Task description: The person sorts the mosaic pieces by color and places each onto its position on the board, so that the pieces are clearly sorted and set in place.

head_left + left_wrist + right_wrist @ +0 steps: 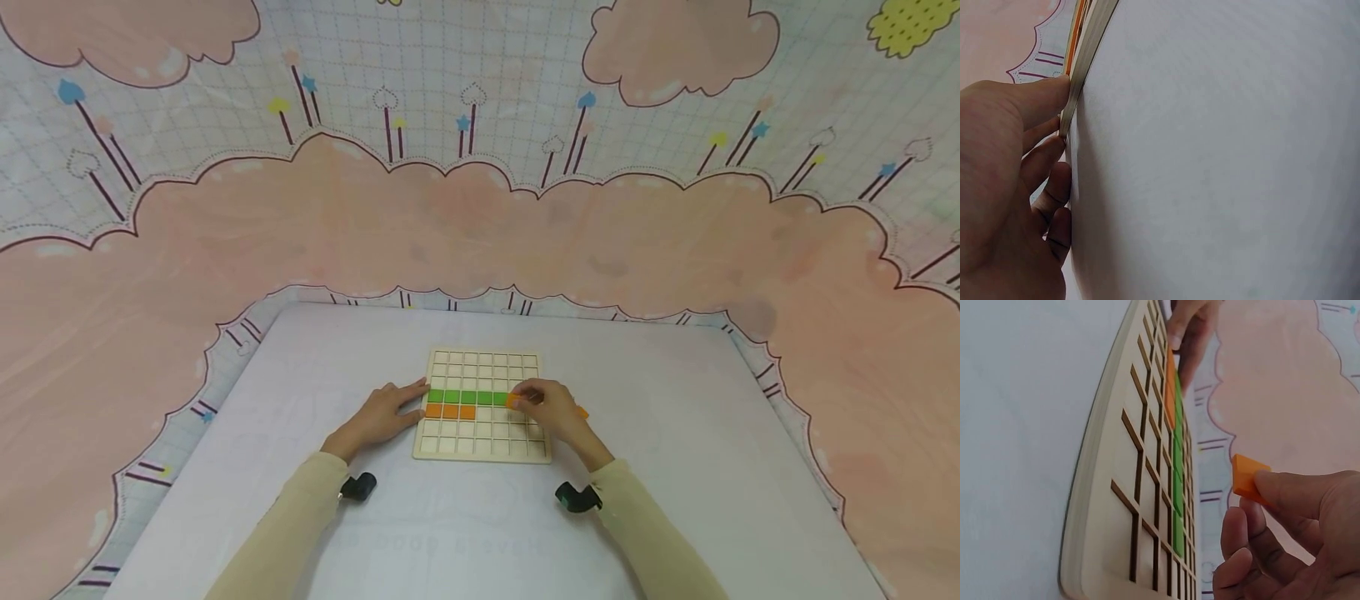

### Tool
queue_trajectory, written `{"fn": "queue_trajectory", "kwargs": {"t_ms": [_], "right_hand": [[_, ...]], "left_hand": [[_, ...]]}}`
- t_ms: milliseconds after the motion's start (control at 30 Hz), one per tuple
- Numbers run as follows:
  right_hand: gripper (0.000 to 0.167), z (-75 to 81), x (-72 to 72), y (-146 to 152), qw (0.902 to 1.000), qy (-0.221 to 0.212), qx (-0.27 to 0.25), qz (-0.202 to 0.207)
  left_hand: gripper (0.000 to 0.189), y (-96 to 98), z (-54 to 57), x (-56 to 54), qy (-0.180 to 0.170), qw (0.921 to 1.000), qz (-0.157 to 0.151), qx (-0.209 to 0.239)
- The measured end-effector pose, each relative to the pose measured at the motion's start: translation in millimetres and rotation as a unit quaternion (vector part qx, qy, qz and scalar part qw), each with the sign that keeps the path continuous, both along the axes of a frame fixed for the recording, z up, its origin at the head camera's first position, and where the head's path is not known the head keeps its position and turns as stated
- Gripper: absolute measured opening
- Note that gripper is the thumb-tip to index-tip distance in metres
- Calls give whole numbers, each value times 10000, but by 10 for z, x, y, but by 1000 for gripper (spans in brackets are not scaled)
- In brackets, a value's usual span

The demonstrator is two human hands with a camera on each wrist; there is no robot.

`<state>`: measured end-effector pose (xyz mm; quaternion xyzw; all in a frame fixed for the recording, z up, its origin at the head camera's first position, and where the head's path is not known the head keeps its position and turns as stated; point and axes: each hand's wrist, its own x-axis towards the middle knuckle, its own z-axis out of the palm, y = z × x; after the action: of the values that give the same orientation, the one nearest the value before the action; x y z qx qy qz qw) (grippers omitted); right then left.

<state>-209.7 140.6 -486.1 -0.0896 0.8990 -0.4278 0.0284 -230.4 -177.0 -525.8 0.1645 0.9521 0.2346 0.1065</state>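
A wooden grid board lies on the white table. One of its rows holds several green square tiles, and the row nearer the person has three orange tiles at its left end. Along the board's left edge, my left hand touches the rim with thumb and fingertips, its fingers fairly straight. My right hand pinches a single orange tile between thumb and fingers, over the right part of the board. In the right wrist view that tile is raised off the grid.
Another bit of orange shows just beyond the right wrist, mostly hidden by it. Black wrist cameras sit under both sleeves. A patterned pink and white cloth rises behind the white table.
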Motion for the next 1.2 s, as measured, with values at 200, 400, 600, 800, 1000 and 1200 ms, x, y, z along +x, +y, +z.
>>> {"fn": "queue_trajectory", "kwargs": {"t_ms": [200, 400, 600, 800, 1000, 1200], "right_hand": [[14, -75, -15, -85, 9999, 0, 67, 103], [13, -113, -19, -173, 9998, 61, 69, 153], [12, -140, -30, -247, 9999, -42, -37, 115], [11, -206, -57, -275, 9998, -133, -46, 169], [12, -227, -52, -306, 9995, -25, -95, 303], [11, -241, -53, -353, 9996, 54, -36, 277]], "left_hand": [[55, 5, -15, 2, 15, 10000, -18, -8], [55, 8, -10, 11, 64, 10000, -56, -2], [55, 3, -8, 11, 95, 9999, -79, -20], [56, 9, 0, 13, 49, 10000, -52, -20], [56, 15, 11, 10, 1, 10000, 13, -21], [55, 17, 33, 20, 20, 10000, -41, 10]]}}
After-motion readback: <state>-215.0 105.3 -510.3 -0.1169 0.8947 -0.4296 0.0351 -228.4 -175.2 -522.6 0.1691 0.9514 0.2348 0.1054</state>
